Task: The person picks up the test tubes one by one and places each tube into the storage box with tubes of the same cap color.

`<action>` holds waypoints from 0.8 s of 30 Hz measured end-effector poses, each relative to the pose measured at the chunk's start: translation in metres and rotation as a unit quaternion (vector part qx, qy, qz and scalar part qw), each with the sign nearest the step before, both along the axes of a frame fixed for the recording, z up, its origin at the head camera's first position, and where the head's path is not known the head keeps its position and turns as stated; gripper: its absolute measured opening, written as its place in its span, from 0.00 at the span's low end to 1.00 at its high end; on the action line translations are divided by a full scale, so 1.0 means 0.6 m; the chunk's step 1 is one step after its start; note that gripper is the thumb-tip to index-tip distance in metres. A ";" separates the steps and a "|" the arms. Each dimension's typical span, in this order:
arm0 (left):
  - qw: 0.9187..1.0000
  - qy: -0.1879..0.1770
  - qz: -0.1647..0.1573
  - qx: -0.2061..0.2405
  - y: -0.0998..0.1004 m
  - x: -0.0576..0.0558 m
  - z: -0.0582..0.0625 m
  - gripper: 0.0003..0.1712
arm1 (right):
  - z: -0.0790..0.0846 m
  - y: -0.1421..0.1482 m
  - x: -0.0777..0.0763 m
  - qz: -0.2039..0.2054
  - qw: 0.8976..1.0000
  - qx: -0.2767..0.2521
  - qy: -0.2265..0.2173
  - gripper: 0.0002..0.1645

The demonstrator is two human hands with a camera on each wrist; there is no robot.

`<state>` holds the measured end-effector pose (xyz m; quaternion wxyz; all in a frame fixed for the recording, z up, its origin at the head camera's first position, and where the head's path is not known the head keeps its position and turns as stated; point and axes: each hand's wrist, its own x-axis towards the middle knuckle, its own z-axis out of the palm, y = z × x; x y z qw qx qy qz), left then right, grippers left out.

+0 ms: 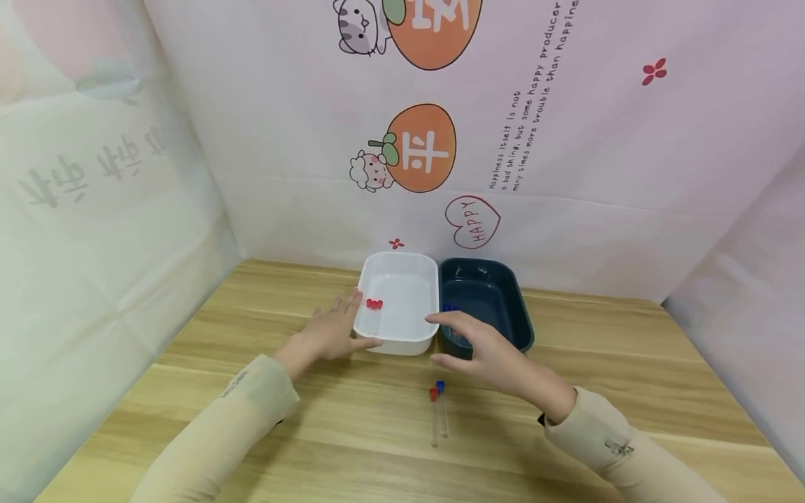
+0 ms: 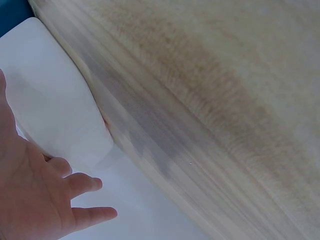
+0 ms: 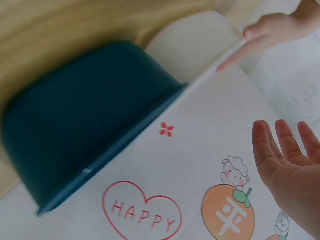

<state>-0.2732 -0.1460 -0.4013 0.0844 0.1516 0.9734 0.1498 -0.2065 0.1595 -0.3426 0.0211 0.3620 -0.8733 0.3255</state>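
My left hand [image 1: 333,332] touches the left side of a white basin [image 1: 402,347], its fingers extended along the rim and the thumb at the front corner. Several red-capped tubes [image 1: 374,304] lie inside that basin. Above the front of the dark teal basin [image 1: 525,332] hovers my right hand [image 1: 493,355], thumb and fingers spread apart, holding nothing. Blue-capped tubes [image 1: 450,307] sit in the dark basin, partly hidden by this hand. On the table in front lie a red-capped tube [image 1: 434,419] and a blue-capped tube [image 1: 444,412], side by side.
Both basins stand next to each other on the wood-grain table [image 1: 365,433], close to the back. A white printed cloth [image 1: 302,209] hangs behind them, with more cloth [image 1: 94,279] along the left side and the right.
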 end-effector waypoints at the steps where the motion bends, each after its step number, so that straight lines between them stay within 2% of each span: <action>1: 1.000 0.000 0.000 0.000 -0.001 0.001 -0.001 0.68 | -0.004 0.003 0.002 0.001 1.000 0.009 -0.005 0.37; 11: 1.000 0.006 0.001 -0.002 -0.007 0.001 -0.007 0.67 | -0.046 0.025 0.021 0.016 0.996 0.080 -0.026 0.44; 19: 1.000 0.005 -0.001 0.005 -0.003 -0.001 -0.002 0.68 | -0.067 0.039 0.036 0.012 0.989 0.136 -0.058 0.50; 24: 1.000 0.004 -0.002 0.005 -0.003 0.000 -0.002 0.68 | -0.084 0.045 0.036 0.017 0.983 0.175 -0.049 0.55</action>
